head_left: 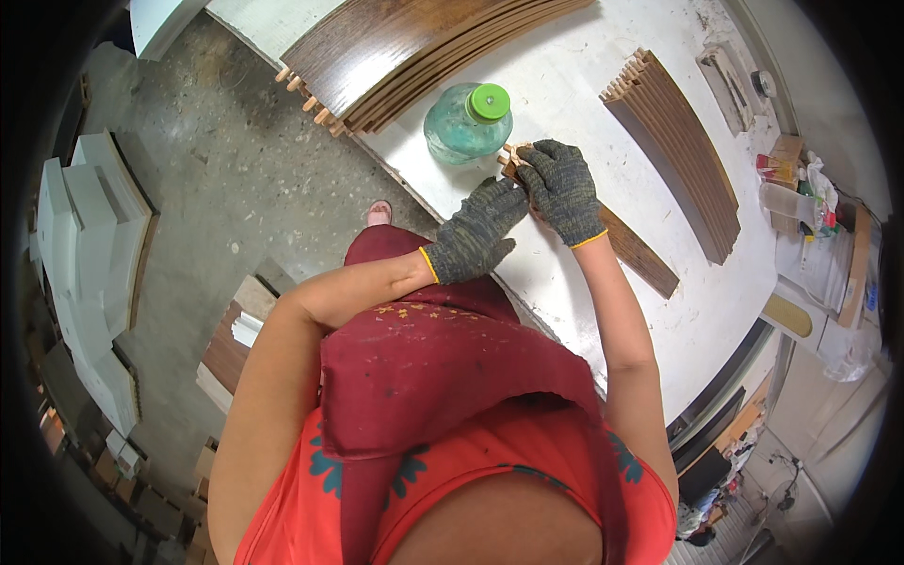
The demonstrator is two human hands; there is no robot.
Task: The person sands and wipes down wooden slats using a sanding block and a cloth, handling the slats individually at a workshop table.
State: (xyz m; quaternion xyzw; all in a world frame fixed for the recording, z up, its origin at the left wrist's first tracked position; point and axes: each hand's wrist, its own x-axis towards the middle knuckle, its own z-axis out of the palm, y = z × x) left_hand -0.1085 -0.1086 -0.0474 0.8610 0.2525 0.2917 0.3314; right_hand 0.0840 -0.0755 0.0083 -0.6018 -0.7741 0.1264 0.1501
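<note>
A dark brown wooden slat (640,251) lies slantwise on the white table, with pale dowel pegs (508,155) at its far end. My right hand (565,191), in a dark knitted glove with a yellow cuff, is closed round that pegged end. From the left, my left hand (476,233), gloved alike, has its fingers bent against the same end, its thumb standing apart; its fingertips are partly hidden. Just beyond the hands stands a rounded clear greenish bottle (461,127) with a bright green cap.
Stacked brown boards (405,61) with pegs project past the table's left edge. On the right lies a bundle of curved brown slats (673,155). Packets and containers (800,193) crowd the far right. White panels (94,254) stand on the concrete floor (221,165) at left.
</note>
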